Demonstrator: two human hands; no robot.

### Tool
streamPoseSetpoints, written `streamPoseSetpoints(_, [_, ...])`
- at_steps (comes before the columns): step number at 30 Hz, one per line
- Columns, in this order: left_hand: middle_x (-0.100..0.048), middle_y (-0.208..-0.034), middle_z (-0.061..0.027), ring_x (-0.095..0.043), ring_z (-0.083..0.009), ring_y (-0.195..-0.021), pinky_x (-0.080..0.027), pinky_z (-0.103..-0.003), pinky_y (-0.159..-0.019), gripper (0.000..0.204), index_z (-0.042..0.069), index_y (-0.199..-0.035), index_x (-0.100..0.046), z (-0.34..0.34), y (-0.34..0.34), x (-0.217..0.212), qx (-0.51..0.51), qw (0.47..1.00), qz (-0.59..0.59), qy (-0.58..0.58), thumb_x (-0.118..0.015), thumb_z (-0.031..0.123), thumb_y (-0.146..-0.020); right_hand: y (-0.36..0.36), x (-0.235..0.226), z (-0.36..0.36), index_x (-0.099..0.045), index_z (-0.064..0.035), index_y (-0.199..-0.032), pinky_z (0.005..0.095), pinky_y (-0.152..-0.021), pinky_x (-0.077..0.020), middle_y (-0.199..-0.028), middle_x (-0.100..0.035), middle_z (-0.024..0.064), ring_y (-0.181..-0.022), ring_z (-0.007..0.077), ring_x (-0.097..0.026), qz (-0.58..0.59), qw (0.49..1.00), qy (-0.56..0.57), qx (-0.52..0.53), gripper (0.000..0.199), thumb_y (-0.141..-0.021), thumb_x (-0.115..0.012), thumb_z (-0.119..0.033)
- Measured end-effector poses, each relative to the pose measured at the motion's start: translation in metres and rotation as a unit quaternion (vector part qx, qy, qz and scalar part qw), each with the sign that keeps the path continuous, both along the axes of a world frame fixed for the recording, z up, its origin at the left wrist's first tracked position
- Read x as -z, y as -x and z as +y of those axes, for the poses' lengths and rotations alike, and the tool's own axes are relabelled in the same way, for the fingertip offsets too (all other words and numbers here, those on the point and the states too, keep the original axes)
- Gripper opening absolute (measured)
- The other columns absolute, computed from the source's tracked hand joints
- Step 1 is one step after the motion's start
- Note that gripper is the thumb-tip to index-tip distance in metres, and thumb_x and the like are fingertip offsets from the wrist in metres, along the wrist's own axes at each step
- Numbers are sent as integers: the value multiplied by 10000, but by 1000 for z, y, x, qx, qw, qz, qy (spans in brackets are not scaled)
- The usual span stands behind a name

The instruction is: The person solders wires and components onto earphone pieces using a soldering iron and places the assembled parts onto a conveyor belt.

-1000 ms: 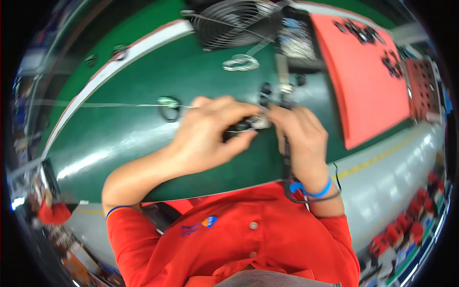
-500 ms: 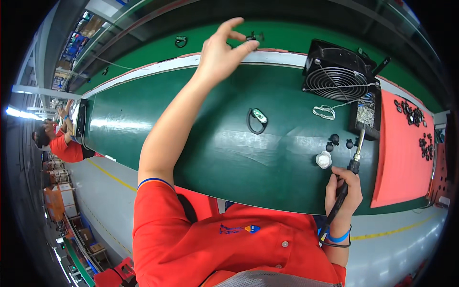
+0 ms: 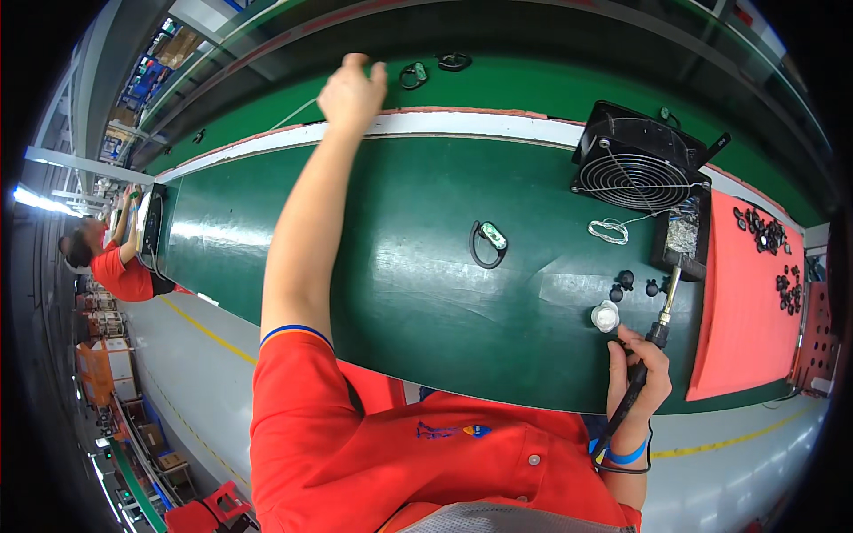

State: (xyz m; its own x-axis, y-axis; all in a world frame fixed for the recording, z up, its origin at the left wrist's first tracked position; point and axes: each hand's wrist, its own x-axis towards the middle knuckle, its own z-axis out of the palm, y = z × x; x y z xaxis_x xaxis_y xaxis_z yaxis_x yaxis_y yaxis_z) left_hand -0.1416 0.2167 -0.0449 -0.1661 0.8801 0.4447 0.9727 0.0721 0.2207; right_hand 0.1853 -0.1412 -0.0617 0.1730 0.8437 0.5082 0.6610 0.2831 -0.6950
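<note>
My left hand (image 3: 354, 93) is stretched over the far green strip, beyond the white ledge. Its thumb and forefinger stand apart; the other fingers are partly hidden, and I see nothing held. To its right lie a looped piece with a green circuit board (image 3: 418, 73) and a darker looped piece (image 3: 454, 62). Low on the right, my right hand (image 3: 644, 377) is closed round a soldering iron (image 3: 656, 335), whose metal barrel points away toward a black box (image 3: 668, 242). Close to that hand sits a small whitish round container (image 3: 605, 316). A black ear-hook piece with a green board (image 3: 492, 238) rests mid-table.
A black fan (image 3: 633, 169) stands behind the box, with a coil of pale wire (image 3: 609, 231) near it. Small black round parts (image 3: 626, 280) lie by the iron. Many black parts (image 3: 762, 233) rest on a pink mat (image 3: 746, 329). Another person (image 3: 120, 266) works at far left.
My left hand has moved left along the far strip; the dark piece at its fingertips no longer shows there. Two looped pieces now show to its right. My right hand keeps the soldering iron.
</note>
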Motion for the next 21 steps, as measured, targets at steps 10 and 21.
streamPoseSetpoints(10, [-627, -1106, -174, -588, -348, -1051, -470, -423, -893, 365, 103, -1066, -650, 53, 91, 9, -30, 983, 92, 155, -463, 281, -807, 3, -12, 1, -509, -25, -1004, 211, -631, -492, -958, -655, 124, -733, 114, -613, 62, 996, 53, 28, 342, -743, -703, 81])
streamPoseSetpoints(21, [-611, -929, -18, -561, -80, -877, -447, -205, -767, 212, 8, -1015, -629, -107, -70, -52, 396, 813, -356, 236, -649, 74, -814, 8, -23, 38, -564, -37, -960, 216, -632, -487, -831, -649, 52, -729, 114, -640, 65, 997, 51, 9, 285, -736, -718, 49])
